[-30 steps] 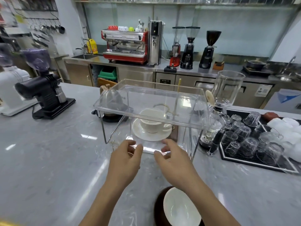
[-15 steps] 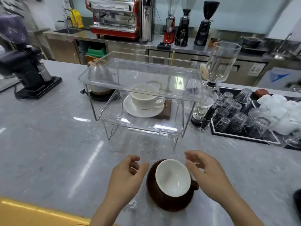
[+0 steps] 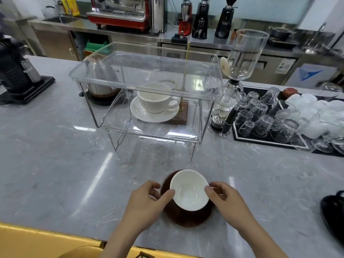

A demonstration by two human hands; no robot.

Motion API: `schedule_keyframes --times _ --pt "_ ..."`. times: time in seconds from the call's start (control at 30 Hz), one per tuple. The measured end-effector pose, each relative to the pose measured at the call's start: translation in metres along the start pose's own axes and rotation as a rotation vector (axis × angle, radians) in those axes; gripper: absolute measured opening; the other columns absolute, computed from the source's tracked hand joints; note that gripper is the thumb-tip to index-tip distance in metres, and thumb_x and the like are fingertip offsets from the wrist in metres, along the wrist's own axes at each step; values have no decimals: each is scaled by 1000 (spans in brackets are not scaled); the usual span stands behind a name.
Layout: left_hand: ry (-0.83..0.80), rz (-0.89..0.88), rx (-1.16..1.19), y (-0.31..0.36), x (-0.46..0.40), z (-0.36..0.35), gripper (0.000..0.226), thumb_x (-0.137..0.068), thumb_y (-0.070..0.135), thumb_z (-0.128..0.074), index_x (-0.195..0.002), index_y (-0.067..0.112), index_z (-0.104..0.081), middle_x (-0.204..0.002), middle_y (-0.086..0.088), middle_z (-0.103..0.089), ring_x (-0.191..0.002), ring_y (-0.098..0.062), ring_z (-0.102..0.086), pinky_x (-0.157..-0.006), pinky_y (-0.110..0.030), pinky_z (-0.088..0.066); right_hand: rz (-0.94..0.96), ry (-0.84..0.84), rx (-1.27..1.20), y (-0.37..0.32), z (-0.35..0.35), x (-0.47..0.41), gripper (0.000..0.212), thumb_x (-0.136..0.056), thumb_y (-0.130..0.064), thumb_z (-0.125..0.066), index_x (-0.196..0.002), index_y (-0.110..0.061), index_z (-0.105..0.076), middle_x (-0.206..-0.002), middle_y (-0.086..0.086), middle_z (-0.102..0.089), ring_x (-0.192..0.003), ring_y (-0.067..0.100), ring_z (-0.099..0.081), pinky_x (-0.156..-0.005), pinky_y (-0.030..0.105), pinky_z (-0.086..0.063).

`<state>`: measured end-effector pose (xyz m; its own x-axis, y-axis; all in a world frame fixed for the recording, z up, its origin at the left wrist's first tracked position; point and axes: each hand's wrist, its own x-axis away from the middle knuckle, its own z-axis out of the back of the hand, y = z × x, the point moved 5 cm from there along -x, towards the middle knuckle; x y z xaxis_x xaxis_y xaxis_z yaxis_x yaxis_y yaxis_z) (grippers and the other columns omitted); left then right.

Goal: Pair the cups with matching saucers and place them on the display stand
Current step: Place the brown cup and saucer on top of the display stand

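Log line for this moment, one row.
left hand + right hand: gripping brown cup | white cup and saucer: on display stand lower shelf

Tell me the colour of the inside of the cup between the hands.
White inside, dark brown outside, seen in the head view.

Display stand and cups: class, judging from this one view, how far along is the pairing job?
Done: a white cup sits on its white saucer on the lower shelf of the clear display stand.

In hand: the left hand and right hand grip a brown cup, white inside, on the counter.

Left: no saucer shows under it; pairing and shelving remain. The top shelf holds nothing.
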<state>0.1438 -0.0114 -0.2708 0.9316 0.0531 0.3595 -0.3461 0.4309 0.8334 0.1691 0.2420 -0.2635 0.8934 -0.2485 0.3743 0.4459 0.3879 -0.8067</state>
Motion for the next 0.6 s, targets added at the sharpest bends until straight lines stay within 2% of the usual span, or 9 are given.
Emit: schedule_keyframes --times 0.07,0.13,0.23,0.3,0.43,0.53,0.6 --pt "4 10 -20 -2 -1 0 65 -50 78 -69 -96 32 -65 -79 5 -71 -67 -14 -72 -62 -32 -60 -23 -14 -40 3 -1 -1 32 -89 -45 -70 -114 -27 -66 -106 -9 -72 -99 8 -67 -78 20 -50" --pt "9 34 -30 -6 -1 1 65 -48 79 -70 -92 31 -64 -79 2 -71 -69 -16 -72 -59 -34 -58 -67 -27 -103 7 -3 0 36 -87 -45 -72 -116 -26 -64 -107 -7 -72 -99 10 -69 -78 21 -51" --pt "-33 83 35 -9 -3 -1 67 -47 76 -74 -90 26 -67 -81 -3 -74 -65 -19 -74 -52 -30 -55 -119 -38 -180 12 -3 -3 38 -83 -44 -76 -109 -17 -69 -101 1 -78 -96 22 -73 -89 41 -59" --pt "-91 133 134 -10 -5 -7 66 -47 68 -78 -88 17 -71 -75 -6 -75 -53 -16 -71 -49 -26 -55 -125 -57 -211 12 -3 -3 32 -83 -42 -77 -100 -15 -75 -93 6 -80 -88 28 -76 -85 45 -59" --pt "-141 163 199 -11 -8 -14 64 -51 58 -81 -85 4 -72 -58 -5 -70 -49 -18 -66 -57 -35 -63 -138 -72 -249 12 -3 -3 34 -82 -41 -78 -94 -9 -77 -87 12 -80 -70 24 -76 -66 37 -61" --pt "-104 137 162 -9 -11 -14 68 -52 58 -80 -82 -2 -67 -52 -3 -67 -45 -21 -67 -52 -36 -62 -150 -86 -266 11 -3 -4 35 -81 -40 -79 -93 -7 -77 -83 12 -80 -65 23 -76 -53 27 -57" --pt "-92 129 154 -10 -10 -15 65 -52 60 -79 -76 2 -61 -52 -6 -68 -44 -24 -67 -46 -32 -56 -157 -108 -270 11 -3 -4 36 -81 -39 -80 -93 -5 -76 -79 10 -80 -61 21 -74 -51 24 -54"
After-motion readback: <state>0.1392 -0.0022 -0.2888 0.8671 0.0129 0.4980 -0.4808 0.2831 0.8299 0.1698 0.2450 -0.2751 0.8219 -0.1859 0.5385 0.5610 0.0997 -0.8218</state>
